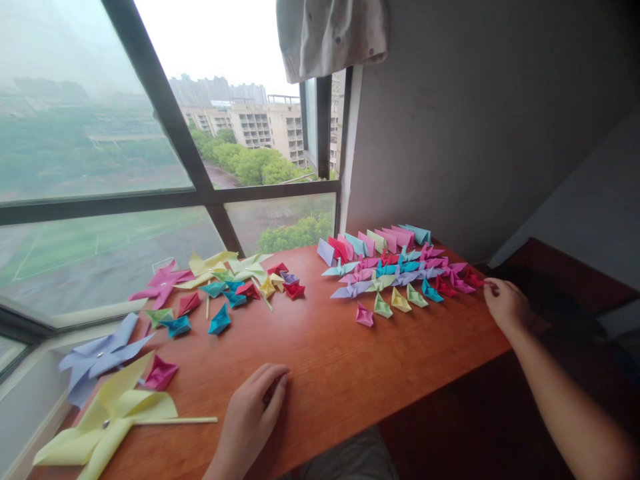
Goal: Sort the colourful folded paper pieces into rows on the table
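A red paper boat (474, 279) at the right end of the front row of boats is touched by the right hand (506, 303); whether it is gripped cannot be told. The left hand (254, 415), loosely curled, is rested on the wooden table (320, 360). Pinwheels (103, 357) are laid farther left.

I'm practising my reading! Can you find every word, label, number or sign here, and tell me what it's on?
There are none I can read.
The paper boats, cranes and pinwheels show no writing.
The buildings are too small and blurred to tell.
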The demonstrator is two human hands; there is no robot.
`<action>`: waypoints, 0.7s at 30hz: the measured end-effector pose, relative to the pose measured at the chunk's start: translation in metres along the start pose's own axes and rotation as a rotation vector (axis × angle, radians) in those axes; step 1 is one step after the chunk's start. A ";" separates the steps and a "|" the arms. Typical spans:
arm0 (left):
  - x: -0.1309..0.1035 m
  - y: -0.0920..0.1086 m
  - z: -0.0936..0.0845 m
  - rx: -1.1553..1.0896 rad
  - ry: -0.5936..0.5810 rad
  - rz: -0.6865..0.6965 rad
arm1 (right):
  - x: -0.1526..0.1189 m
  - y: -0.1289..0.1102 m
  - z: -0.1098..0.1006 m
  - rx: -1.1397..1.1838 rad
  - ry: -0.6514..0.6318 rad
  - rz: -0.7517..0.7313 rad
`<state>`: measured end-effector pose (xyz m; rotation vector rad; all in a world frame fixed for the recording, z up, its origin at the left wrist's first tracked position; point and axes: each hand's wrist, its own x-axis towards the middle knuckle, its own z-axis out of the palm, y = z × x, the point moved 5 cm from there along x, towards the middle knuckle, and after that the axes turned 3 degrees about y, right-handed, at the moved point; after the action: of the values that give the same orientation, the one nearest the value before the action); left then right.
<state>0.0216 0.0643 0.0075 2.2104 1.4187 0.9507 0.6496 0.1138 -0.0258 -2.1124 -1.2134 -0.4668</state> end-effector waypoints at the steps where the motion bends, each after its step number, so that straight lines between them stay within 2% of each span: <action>1: 0.000 0.000 0.000 0.001 0.000 -0.002 | 0.000 0.000 0.000 0.002 -0.002 -0.001; 16: 0.002 0.003 -0.002 0.003 0.022 0.010 | 0.000 -0.001 -0.003 0.019 0.027 0.022; 21: 0.003 0.002 -0.002 0.010 0.011 0.012 | 0.009 0.007 0.006 0.027 -0.005 0.010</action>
<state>0.0224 0.0655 0.0110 2.2268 1.4194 0.9626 0.6599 0.1208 -0.0273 -2.0971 -1.2054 -0.4387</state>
